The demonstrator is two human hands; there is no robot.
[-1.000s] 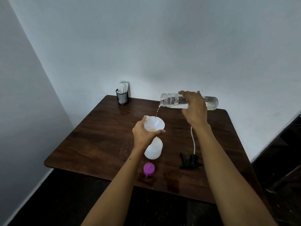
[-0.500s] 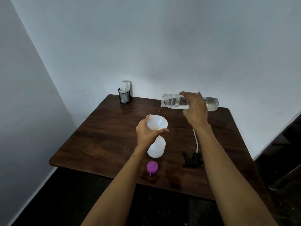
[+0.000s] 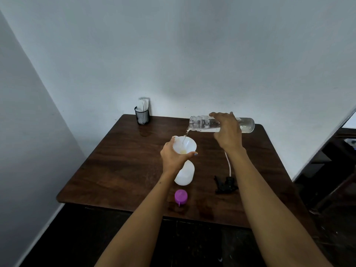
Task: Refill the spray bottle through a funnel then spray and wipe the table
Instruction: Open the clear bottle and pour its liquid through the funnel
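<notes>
Water is poured from a clear plastic bottle (image 3: 204,124) into a white plastic funnel (image 3: 187,144).
The bottle is gripped by the right hand (image 3: 228,132); the funnel, on a white spray bottle (image 3: 185,174), is gripped by the left hand (image 3: 174,157).

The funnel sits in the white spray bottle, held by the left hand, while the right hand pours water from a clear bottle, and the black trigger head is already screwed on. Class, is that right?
Not quite: the head view shows the black trigger head lying loose on the table, right of the white spray bottle. The rest holds.
</notes>
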